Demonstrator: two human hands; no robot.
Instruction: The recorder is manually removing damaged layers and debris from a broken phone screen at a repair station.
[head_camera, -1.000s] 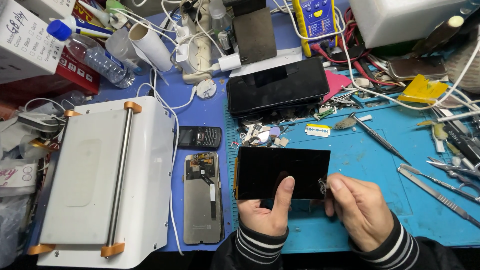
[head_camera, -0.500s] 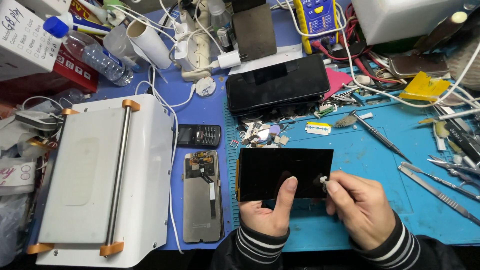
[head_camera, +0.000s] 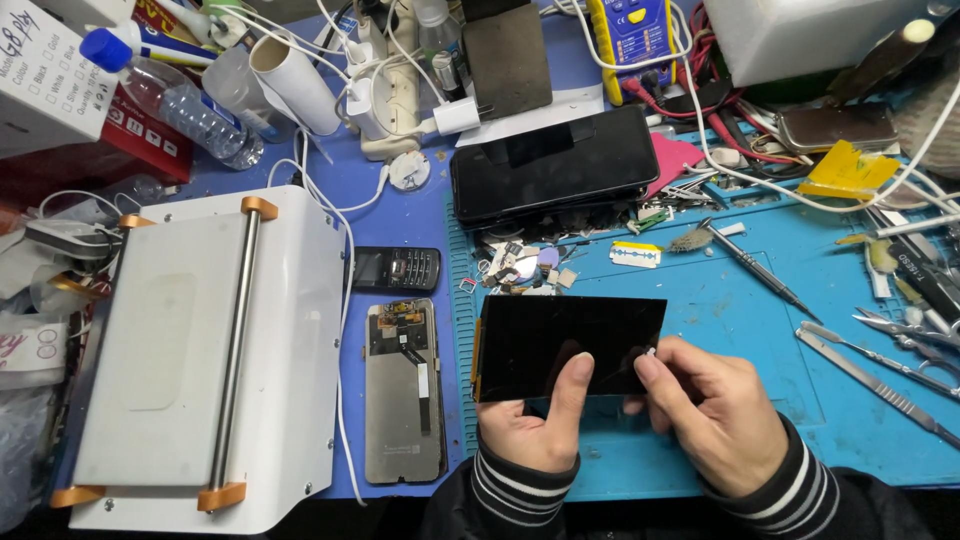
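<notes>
Cluttered with cables, tools and phone parts, the blue repair mat (head_camera: 720, 300) covers the right side of the bench. At its near edge the left hand (head_camera: 530, 435) holds a black screen panel (head_camera: 565, 345) from below, thumb pressed flat on the glass, so the panel hovers just above the mat. The right hand (head_camera: 715, 420) pinches a small white tab or sliver (head_camera: 650, 352) at the panel's right edge between thumb and forefinger; what the sliver is cannot be told. To work that edge well, the left thumb should stay flat to keep the thin glass from flexing while the right draws slowly, close to the surface. Just left of the mat lies an opened phone back (head_camera: 405, 395), and beyond it a small keypad phone (head_camera: 395, 268). Further left sits a white machine with a roller bar (head_camera: 210, 350). Toward the far edge rests a dark phone (head_camera: 550, 165), with a razor blade (head_camera: 636, 254) and a screwdriver (head_camera: 755, 268) between.
</notes>
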